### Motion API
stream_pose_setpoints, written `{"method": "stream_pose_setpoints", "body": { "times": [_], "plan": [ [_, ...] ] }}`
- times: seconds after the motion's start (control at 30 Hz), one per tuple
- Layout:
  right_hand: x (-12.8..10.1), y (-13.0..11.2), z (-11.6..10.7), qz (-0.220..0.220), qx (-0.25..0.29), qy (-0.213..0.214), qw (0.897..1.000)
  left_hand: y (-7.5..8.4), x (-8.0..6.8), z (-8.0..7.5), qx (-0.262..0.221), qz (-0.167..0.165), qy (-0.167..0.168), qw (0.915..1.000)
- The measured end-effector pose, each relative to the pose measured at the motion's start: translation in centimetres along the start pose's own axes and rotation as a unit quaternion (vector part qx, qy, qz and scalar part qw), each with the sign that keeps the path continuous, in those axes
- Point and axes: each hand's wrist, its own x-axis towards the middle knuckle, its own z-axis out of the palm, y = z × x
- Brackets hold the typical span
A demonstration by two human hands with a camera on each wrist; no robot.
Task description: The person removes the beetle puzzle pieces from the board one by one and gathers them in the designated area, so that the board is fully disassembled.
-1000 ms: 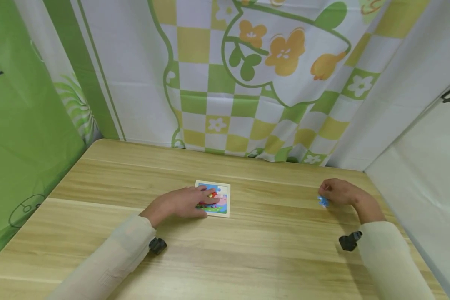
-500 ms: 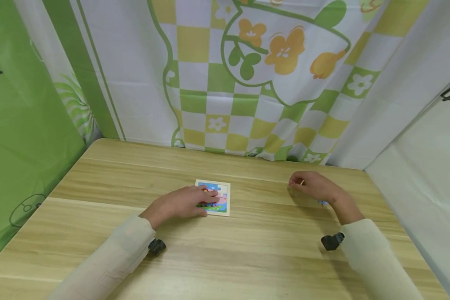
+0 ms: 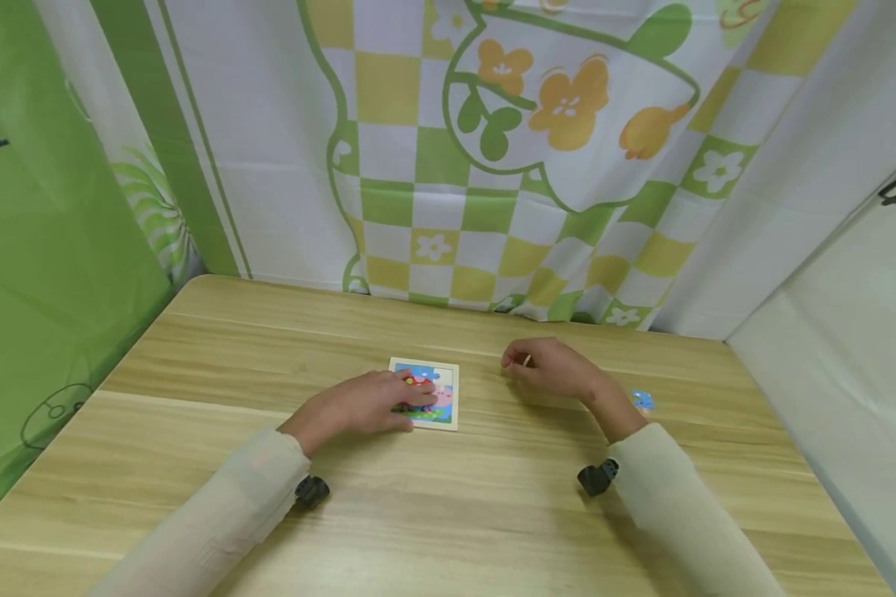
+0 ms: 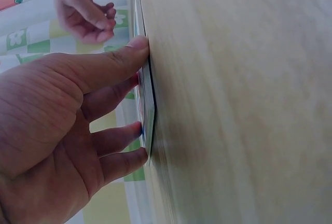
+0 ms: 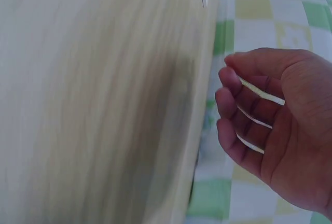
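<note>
My left hand (image 3: 369, 402) rests on a small framed jigsaw puzzle (image 3: 453, 414) with a cartoon picture, its fingers spread over the left part. In the left wrist view the thumb sits at one edge of the puzzle's thin frame (image 4: 151, 105), and the other fingertips touch it farther along. Right of the puzzle, above the table, is my right hand (image 3: 556, 367), thumb and index fingertips brought together. The right wrist view shows this right hand (image 5: 280, 115) with curled fingers; I cannot tell whether something small is between its fingertips. A blue puzzle piece (image 3: 643, 400) lies beyond the right wrist.
The wooden table (image 3: 478, 514) meets a checked, flowered curtain (image 3: 485, 215) at its back edge. A green curtain (image 3: 45, 249) hangs at the left and a white one (image 3: 859, 332) at the right. Each sleeve cuff carries a small black camera (image 3: 599, 478).
My right hand has moved left from beside the blue piece toward the puzzle, uncovering that piece on the table. The left hand has stayed on the puzzle.
</note>
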Motion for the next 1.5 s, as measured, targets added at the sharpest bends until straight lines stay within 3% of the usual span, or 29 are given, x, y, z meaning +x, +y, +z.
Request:
{"method": "stream_pose_setpoints", "body": {
  "times": [0.2,0.37,0.67,1.1,1.5],
  "plan": [
    [2.1,-1.9,2.0,-0.008,-0.023,0.01,1.0,0.1,0.1,-0.2,0.016,0.007,-0.002,0.9998],
    [3.3,-3.0,3.3,-0.032,0.01,-0.001,0.999,0.1,0.2,-0.2,0.015,0.003,-0.01,0.9998],
    [4.4,-4.2,4.8,-0.027,0.037,-0.028,0.999,0.1,0.3,-0.2,0.009,-0.004,-0.009,0.9999],
    [4.9,-4.8,4.9,-0.014,0.026,-0.057,0.998,0.2,0.4,-0.1,0.01,-0.008,-0.008,0.9999],
    [5.0,-5.0,4.9,-0.015,0.028,-0.047,0.998,0.1,0.3,-0.2,0.007,0.0,-0.009,0.9999]
  ]
}}
